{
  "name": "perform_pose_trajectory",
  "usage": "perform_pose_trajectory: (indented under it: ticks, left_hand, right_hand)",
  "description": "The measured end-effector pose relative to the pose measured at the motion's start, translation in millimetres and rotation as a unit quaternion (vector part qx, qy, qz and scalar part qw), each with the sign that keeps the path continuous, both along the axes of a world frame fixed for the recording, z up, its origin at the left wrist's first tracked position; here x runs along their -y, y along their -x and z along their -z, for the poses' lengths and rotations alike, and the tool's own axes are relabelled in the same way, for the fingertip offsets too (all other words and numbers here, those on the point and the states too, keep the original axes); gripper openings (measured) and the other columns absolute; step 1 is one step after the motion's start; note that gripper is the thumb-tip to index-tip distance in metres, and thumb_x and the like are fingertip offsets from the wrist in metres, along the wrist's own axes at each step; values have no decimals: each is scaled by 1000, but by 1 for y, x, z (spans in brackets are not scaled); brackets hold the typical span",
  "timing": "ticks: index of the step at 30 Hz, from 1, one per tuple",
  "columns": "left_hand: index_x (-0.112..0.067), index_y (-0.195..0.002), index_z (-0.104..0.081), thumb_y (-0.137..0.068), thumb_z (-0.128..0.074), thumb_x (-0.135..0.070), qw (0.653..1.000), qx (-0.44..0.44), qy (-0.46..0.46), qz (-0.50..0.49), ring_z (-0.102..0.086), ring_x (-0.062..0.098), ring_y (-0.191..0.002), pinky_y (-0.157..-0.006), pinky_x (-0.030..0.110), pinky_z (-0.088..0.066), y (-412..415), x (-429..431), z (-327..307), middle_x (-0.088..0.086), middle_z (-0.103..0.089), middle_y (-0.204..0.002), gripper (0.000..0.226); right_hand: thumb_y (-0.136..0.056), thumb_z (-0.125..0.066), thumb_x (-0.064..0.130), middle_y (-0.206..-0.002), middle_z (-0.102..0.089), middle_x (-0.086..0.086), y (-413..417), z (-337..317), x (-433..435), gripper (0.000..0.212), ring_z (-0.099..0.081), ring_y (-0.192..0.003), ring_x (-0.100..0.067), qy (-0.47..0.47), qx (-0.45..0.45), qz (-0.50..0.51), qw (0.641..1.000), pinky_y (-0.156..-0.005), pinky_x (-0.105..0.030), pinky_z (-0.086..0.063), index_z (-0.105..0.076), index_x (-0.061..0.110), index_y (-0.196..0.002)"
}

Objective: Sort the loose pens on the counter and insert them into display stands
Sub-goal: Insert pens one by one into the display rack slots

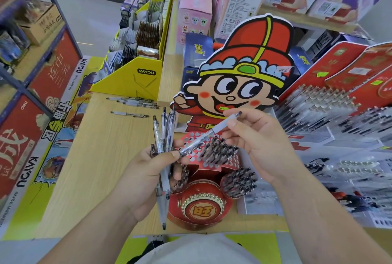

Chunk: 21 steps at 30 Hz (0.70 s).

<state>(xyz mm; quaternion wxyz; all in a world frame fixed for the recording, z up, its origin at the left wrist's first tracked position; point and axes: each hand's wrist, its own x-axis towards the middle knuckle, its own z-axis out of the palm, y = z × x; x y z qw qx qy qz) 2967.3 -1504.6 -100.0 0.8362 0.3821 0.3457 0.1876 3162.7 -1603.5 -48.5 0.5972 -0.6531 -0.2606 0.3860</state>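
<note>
In the head view the job looks partly done. The red cardboard display stand [196, 179], fronted by a cartoon cutout [244, 68], already carries a dense cluster of inserted pens [220, 151] in its perforated top. More pens fill a round side cup [239, 182]. Many of the punched holes [191, 138] on the left of that top remain empty.

Several loose pens [133, 102] lie on the pale wood-grain tabletop [101, 147], near a yellow cardboard bin [135, 79], so collecting is not finished.

The left hand [148, 170] is clenched around a fanned bundle of pens [163, 136], their ends sticking out above and below the fist.

The right hand [261, 142] pinches a single pen [209, 133] between thumb and fingertips, tilted above the stand. The pen's lower end reaches the left thumb, though whether they touch is unclear.

The pens are slim with clear plastic barrels, dark tips and clips, and pale grips. The stand is glossy printed card with a drum-shaped front [201, 208] edged in bead-like studs.
</note>
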Motion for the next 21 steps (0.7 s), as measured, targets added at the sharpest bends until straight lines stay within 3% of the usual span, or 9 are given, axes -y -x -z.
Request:
perform_pose_trajectory:
  ticks: [4,7,10,15,18,21]
  left_hand:
    - [-11,-102,-67,-98,-54,-6,1000,-16,-1,-24,-48,22,-56,-51,30,-41,3,-1,2,13,-62,-76,15]
    - [-8,-99,-65,-99,-52,-2,999,-43,-29,5,-43,22,-53,-50,28,-40,7,-7,0,16,-58,-73,14]
    - [-5,-103,-63,-98,-53,0,996,-64,-53,40,-41,22,-52,-48,25,-39,9,-11,-1,18,-60,-74,12]
    - [0,-107,-63,-95,-59,0,992,-66,-74,74,-45,19,-52,-48,24,-39,8,-3,0,18,-64,-73,14]
    - [-3,-95,-63,-94,-61,-1,992,-59,-79,79,-47,15,-49,-46,21,-39,8,4,2,10,-60,-64,4]
    - [-1,-101,-63,-96,-61,-7,996,-43,-54,58,-43,17,-48,-45,22,-38,10,4,5,13,-59,-68,8]
  right_hand:
    - [-85,-74,2,-73,-71,-4,-5,-9,6,10,-65,-68,-15,99,161,-72,979,-67,-28,-56,-73,12,-86]
    - [-81,-82,13,-76,-73,5,-9,-21,10,12,-66,-68,-6,201,278,-219,913,-69,-27,-58,-77,24,-82]
    - [-82,-82,24,-80,-73,15,1,-22,5,8,-68,-74,-1,211,346,-285,868,-69,-23,-57,-79,28,-89]
    - [-83,-80,36,-77,-70,16,31,-13,-7,13,-64,-75,4,198,397,-318,838,-69,-20,-54,-78,29,-94]
    - [-84,-78,41,-73,-66,17,44,-8,-10,16,-62,-74,0,200,416,-338,820,-68,-21,-52,-76,30,-96]
    - [-85,-78,36,-80,-68,14,42,-8,-9,20,-63,-74,-3,185,398,-321,839,-71,-27,-55,-74,34,-104]
